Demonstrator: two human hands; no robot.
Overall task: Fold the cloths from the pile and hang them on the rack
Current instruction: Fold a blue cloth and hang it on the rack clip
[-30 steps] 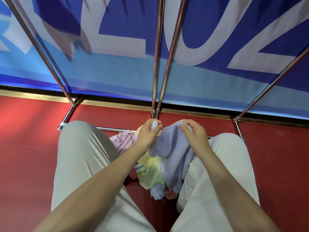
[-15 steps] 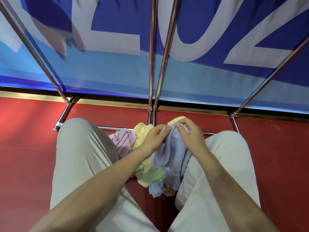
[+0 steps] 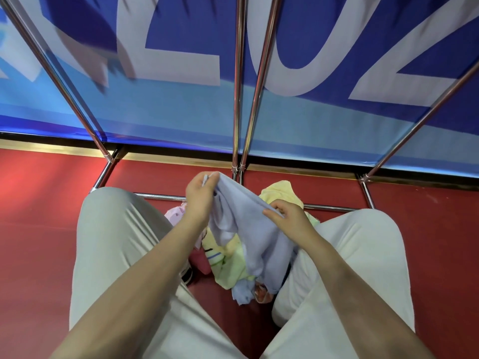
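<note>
A light blue cloth (image 3: pixel 248 229) hangs between my hands above the pile. My left hand (image 3: pixel 201 198) pinches one corner of it, raised near the rack's middle poles. My right hand (image 3: pixel 287 218) pinches its upper edge lower down and to the right. Under it lies the pile of cloths (image 3: pixel 228 263) on the red floor between my knees: yellow, pale green and pink striped pieces. The chrome rack (image 3: pixel 237 99) stands just ahead, its poles rising out of view, with nothing hung on the visible part.
My two knees in beige trousers (image 3: pixel 116 242) flank the pile. The rack's low crossbar (image 3: pixel 329 208) runs behind the cloths. A blue banner (image 3: pixel 181 112) with large white letters covers the wall behind the rack. Red floor (image 3: pixel 39 229) spreads on both sides.
My hands were close together on the blue cloth; now they have drawn apart, the left one lifting its corner up and left, stretching the top edge open.
</note>
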